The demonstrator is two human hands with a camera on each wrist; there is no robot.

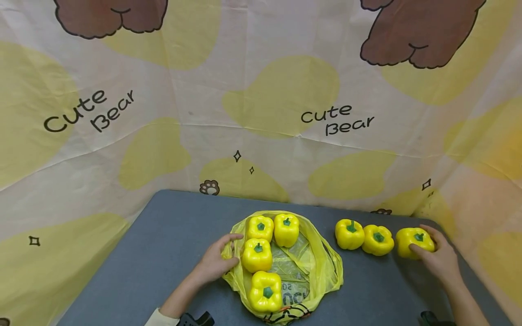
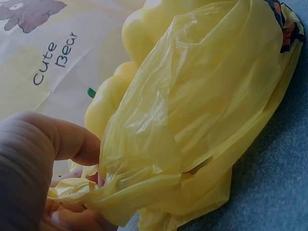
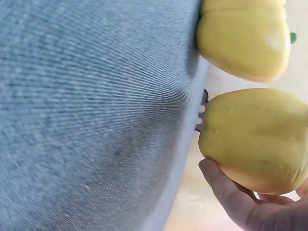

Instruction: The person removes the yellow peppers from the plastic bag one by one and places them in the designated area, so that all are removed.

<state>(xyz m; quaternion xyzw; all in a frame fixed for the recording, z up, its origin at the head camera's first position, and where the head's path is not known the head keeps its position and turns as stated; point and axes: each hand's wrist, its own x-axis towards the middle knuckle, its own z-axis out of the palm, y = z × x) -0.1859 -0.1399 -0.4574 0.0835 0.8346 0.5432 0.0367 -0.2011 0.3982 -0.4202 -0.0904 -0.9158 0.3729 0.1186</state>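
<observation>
A translucent yellow plastic bag (image 1: 326, 262) lies spread wide on the table, several yellow bell peppers (image 1: 257, 258) inside along its left and far parts. My left hand (image 1: 214, 260) grips the bag's left edge; in the left wrist view, plastic bunches between the thumb and curled fingers (image 2: 79, 144). At the far right, my right hand (image 1: 442, 258) holds another yellow bell pepper (image 1: 408, 242), thumb in front and fingers round its right side. The right wrist view shows this held pepper (image 3: 255, 139) raised off the table, its stem out of sight.
Two more yellow bell peppers, one (image 1: 349, 234) beside the other (image 1: 378, 240), stand between the bag and my right hand. The grey table (image 1: 171, 240) ends at a patterned cloth backdrop (image 1: 277, 99) behind and at the sides.
</observation>
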